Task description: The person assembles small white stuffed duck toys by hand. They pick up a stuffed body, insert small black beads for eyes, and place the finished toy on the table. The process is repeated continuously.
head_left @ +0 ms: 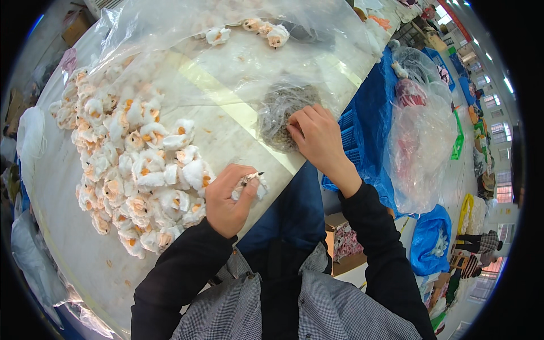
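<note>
My left hand [229, 198] is closed round a small white fluffy plush piece [261, 190]. A short dark tip sticks up from that piece beside my thumb. Over a clear plastic bag [266, 110] of small grey-brown bits [281, 133], my right hand [317, 136] has its fingers curled and pressed together at the bag's right side. Whatever lies between those fingertips is hidden. To the left of my left hand spreads a big heap of white and peach plush pieces [141, 170] with orange parts.
Clear plastic sheeting [141, 34] covers the far part of the pale table [187, 107], with several more plush pieces [266, 31] there. Right of the table stand a blue crate [351, 136] and a large clear bag [422, 158]. Two people [481, 243] are farther right.
</note>
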`<state>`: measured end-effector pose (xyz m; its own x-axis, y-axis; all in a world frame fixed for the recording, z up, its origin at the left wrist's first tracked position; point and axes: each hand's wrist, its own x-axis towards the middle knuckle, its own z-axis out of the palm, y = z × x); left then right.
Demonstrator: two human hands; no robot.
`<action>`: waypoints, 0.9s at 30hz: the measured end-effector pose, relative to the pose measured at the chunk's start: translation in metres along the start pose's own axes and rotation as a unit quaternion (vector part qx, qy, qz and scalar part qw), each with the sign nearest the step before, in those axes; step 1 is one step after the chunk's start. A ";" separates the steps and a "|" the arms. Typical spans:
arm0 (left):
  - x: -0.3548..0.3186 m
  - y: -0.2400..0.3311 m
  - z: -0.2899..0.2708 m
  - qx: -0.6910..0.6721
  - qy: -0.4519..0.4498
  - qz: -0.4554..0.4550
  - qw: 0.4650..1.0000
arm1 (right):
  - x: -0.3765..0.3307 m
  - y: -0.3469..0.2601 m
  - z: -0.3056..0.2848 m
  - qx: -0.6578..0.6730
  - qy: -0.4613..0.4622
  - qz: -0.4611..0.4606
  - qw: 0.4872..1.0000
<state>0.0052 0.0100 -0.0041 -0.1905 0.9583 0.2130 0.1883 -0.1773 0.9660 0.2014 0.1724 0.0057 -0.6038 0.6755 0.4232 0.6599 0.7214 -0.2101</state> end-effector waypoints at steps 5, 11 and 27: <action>0.000 0.003 0.000 0.004 -0.009 -0.014 1.000 | -0.002 -0.004 -0.005 0.057 0.050 0.004 0.997; -0.001 0.005 -0.001 0.013 -0.015 -0.028 0.999 | -0.012 -0.023 -0.011 0.168 0.071 0.074 0.980; -0.001 0.006 -0.001 0.018 -0.009 -0.036 0.999 | -0.038 -0.088 -0.022 0.343 0.015 0.103 0.934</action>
<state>0.0058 0.0076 0.0014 -0.1870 0.9724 0.1397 0.2087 -0.0996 0.9729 0.1760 0.0806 0.0273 -0.4757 0.8136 0.3343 0.3125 0.5116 -0.8004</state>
